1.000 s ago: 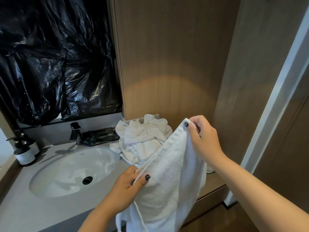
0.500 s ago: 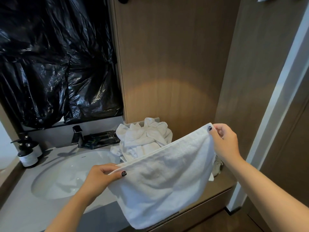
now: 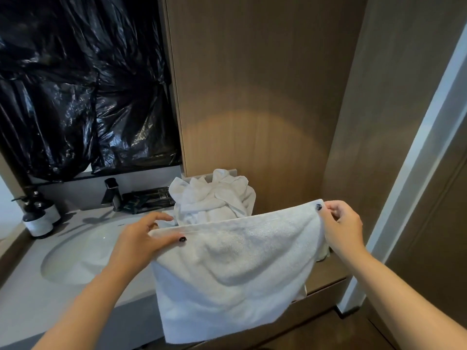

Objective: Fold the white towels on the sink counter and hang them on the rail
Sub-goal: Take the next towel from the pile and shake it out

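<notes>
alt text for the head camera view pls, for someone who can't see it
A person's left hand and right hand pinch the top corners of a white terry towel, spread in front of a grey sink counter. Behind it lies a crumpled heap of white towels, beside an oval basin.

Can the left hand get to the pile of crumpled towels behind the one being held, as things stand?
Probably not right now. The left hand pinches the top edge of the held towel, as does the right hand. The towel pile sits just behind, with nothing between, but the hand would have to let go first.
</notes>
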`<state>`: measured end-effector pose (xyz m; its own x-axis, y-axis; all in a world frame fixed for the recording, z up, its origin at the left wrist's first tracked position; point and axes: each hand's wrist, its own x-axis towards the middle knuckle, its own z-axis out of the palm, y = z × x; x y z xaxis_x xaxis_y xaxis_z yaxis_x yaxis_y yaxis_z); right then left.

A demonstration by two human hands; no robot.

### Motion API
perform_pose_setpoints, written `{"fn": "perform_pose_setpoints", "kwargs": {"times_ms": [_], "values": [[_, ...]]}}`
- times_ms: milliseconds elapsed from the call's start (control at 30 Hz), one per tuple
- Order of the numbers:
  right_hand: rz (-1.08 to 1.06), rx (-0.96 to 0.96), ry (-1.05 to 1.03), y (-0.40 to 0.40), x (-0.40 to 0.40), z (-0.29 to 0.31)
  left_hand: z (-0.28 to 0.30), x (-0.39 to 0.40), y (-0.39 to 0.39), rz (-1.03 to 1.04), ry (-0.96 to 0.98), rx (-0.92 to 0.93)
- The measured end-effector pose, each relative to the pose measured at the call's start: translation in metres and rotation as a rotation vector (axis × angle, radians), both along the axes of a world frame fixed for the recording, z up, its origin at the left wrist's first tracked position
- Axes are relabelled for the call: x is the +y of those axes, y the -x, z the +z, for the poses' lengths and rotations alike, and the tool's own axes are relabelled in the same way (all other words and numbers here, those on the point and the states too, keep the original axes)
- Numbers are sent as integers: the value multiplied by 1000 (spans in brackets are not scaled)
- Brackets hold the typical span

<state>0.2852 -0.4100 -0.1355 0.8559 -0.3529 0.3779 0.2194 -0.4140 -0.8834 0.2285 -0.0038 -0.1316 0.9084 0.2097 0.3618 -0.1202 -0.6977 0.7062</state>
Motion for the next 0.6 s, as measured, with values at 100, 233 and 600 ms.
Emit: {"fn": "perform_pose_setpoints", "kwargs": {"times_ms": [100,233,600], "values": [[54,89,74,-2,-4,-12,0,8,-1,-27,-296,-97],[167,243,92,-5,3,-33,-2,20,-5,48,-606,-53],[230,175,-198,-113,69,-35,-33,62,-96,242,50,78]]}}
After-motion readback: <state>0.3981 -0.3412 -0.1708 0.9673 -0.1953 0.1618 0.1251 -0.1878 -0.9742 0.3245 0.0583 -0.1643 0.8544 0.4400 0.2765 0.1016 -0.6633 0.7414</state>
